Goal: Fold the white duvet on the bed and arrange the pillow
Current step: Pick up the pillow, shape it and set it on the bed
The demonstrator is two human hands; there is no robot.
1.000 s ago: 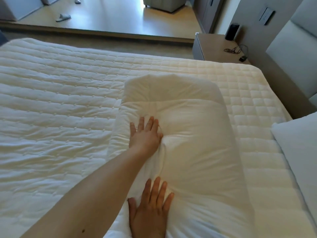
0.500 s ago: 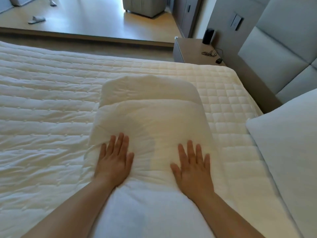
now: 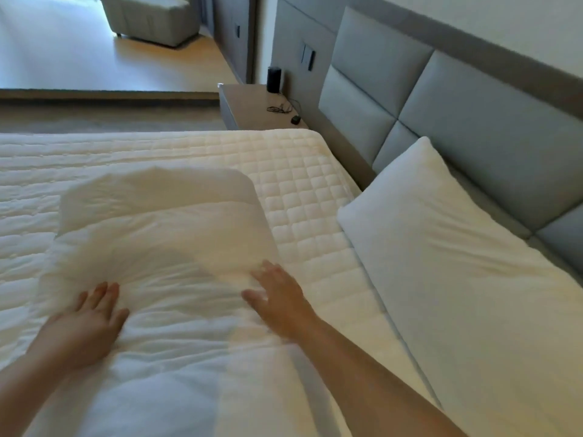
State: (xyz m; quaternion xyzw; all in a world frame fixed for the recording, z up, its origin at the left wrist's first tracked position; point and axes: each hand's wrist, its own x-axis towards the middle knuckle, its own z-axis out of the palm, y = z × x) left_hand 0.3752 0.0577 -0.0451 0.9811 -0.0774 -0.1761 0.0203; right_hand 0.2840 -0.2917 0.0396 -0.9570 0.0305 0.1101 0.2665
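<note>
The white duvet lies folded into a thick rectangle on the quilted mattress. My left hand rests flat on its near left part, fingers spread. My right hand lies flat at the duvet's right edge, fingers apart, slightly blurred. Neither hand grips anything. A white pillow lies to the right against the grey padded headboard.
A bedside table beyond the bed's far corner carries a black cylinder, a tangled cable and a small black plug. Wooden floor and a grey armchair lie further back.
The view has swung right, bringing the pillow and headboard into sight. My right hand has moved from the duvet's near middle out to its right edge. My left hand has drawn back toward me.
</note>
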